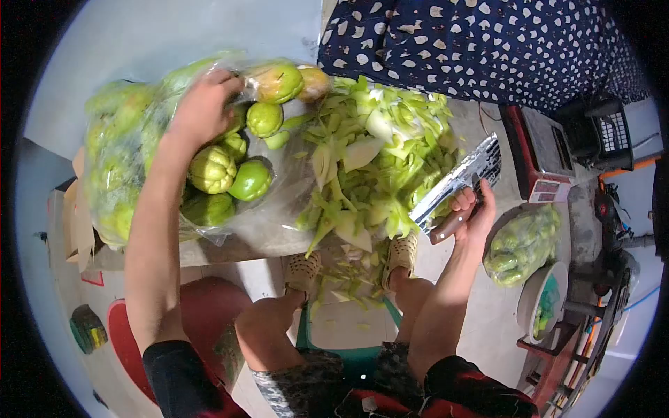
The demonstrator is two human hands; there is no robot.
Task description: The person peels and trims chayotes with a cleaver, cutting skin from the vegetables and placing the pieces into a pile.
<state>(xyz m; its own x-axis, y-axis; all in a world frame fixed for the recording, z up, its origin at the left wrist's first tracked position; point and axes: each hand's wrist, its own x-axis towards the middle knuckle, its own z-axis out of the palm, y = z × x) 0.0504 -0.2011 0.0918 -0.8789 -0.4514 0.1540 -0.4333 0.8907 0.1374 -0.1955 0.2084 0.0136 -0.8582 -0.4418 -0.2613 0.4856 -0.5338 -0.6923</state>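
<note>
My left hand (207, 104) reaches over the clear plastic bag (157, 132) of green chayotes on the table. Its fingers curl down at the bag's mouth, and what they grip is hidden. Near it lie loose chayotes, such as a ribbed pale one (212, 169) and a smooth green one (251, 180). In my right hand (475, 214) is a broad-bladed knife (460, 178) with a brown riveted handle, its shiny blade slanting up and to the right. The blade lies beside a big heap of green and white chayote peelings (380, 153).
Dark patterned cloth (474, 42) hangs along the far side. A red scale (540, 150) stands to the right, near a black basket (603, 129). On the floor are a filled bag (524, 245), a white basin (527, 299), a red stool (209, 306) and fallen peelings (348, 275).
</note>
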